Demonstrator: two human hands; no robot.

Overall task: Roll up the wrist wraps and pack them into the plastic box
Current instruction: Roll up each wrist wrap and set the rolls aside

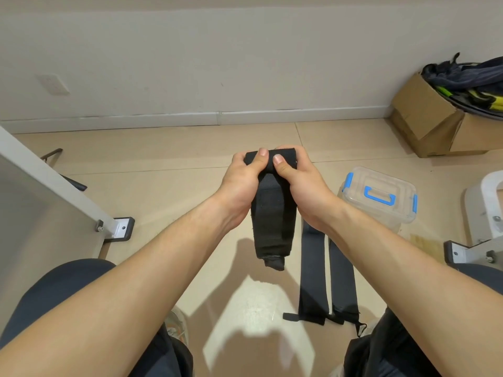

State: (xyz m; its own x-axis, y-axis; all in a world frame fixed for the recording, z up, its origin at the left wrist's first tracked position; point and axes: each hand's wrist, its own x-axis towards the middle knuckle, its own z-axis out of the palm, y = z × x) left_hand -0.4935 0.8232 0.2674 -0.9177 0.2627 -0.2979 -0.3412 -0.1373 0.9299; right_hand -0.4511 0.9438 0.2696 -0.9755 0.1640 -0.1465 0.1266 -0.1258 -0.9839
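Forearms [141, 270] lead to the left hand [242, 183] and right hand [302, 186], each grip pinching the wrist wrap [272, 221] at its roll; thumbs should keep turns tight and edges aligned

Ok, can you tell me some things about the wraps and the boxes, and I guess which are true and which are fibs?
1. The left hand and the right hand both hold the black wrist wrap. True.
2. The plastic box is open. False: its lid is on.
3. Two more wraps lie flat on the floor. True.
4. The black wrist wrap is rolled up all the way. False: only its top is rolled, and the rest hangs down.
5. The cardboard box is on the left. False: it is on the right, by the wall.
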